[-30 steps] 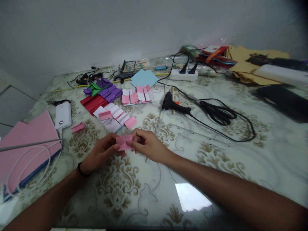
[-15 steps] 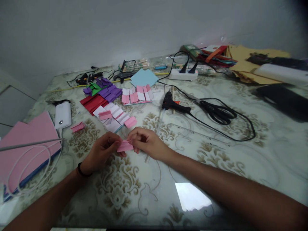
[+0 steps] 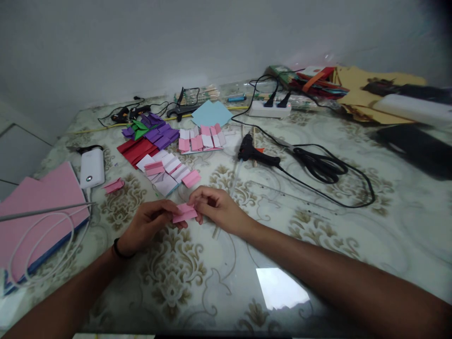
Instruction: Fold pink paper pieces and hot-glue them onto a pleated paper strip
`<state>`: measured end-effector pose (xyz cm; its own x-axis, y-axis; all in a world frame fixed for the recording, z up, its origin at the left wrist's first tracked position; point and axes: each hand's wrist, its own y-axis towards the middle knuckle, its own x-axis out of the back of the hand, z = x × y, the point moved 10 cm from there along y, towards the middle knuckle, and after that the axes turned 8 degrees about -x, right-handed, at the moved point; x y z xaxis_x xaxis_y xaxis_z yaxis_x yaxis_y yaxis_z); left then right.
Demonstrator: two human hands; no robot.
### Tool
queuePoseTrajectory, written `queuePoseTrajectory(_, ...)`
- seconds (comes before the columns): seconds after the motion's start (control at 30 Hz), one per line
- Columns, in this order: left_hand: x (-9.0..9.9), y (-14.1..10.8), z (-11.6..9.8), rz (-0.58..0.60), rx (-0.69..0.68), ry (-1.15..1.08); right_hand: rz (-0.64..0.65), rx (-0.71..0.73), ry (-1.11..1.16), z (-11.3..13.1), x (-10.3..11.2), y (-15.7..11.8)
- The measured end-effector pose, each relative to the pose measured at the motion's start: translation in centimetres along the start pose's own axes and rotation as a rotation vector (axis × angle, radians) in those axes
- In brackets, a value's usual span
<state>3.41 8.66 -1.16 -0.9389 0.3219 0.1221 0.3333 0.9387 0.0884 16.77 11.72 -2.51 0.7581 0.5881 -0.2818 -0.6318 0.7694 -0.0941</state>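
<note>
A small pink folded paper (image 3: 185,213) is pinched between my two hands above the patterned table. My left hand (image 3: 150,221) grips its left end, with thumb and fingers closed. At its right end my right hand (image 3: 215,207) holds it between thumb and fingertips. A crease runs along the paper's length. Just beyond lie white and pink folded paper strips (image 3: 169,170), and a single pink folded piece (image 3: 114,186) rests to the left.
A black glue gun (image 3: 254,154) and black scissors (image 3: 318,162) lie right of centre. Behind stands a white power strip (image 3: 270,110) with plugged cords. At left are a white power bank (image 3: 92,168) and pink paper sheets (image 3: 45,197) under a grey rod and white cable.
The pink paper has tilted, its right end now higher, and its upper face shows more. My left fingers have shifted slightly on it. My right hand stays nearly in place.
</note>
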Motion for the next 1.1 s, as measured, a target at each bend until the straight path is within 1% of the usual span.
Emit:
queuePoseTrajectory(0.1,0.2,-0.1,0.2,0.012,0.008,0.036,-0.007,-0.011,-0.037,0.1,-0.1,-0.1)
queuePoseTrajectory(0.23,0.5,-0.3,1.3,-0.025,0.086,0.079,-0.037,-0.021,-0.085,0.0,0.0,0.0)
queuePoseTrajectory(0.47,0.1,-0.3,2.1,-0.089,0.115,0.024,-0.13,0.034,-0.275,0.7,0.0,-0.4)
queuePoseTrajectory(0.6,0.0,-0.4,2.1,-0.061,0.101,0.065,-0.147,0.073,-0.327,1.0,-0.1,-0.6)
queuePoseTrajectory(0.7,0.3,-0.5,2.1,-0.072,0.104,0.115,-0.154,0.104,-0.353,1.2,-0.1,-0.7)
queuePoseTrajectory(0.9,0.3,-0.4,1.8,-0.075,0.113,0.161,-0.122,0.191,-0.456,2.4,-0.6,-1.0)
queuePoseTrajectory(1.0,0.5,-0.2,1.1,-0.091,0.087,0.217,-0.114,0.178,-0.444,2.4,-0.7,-1.0)
queuePoseTrajectory(1.1,0.3,0.1,0.4,-0.09,0.065,0.244,-0.137,0.15,-0.423,2.0,-0.4,-0.8)
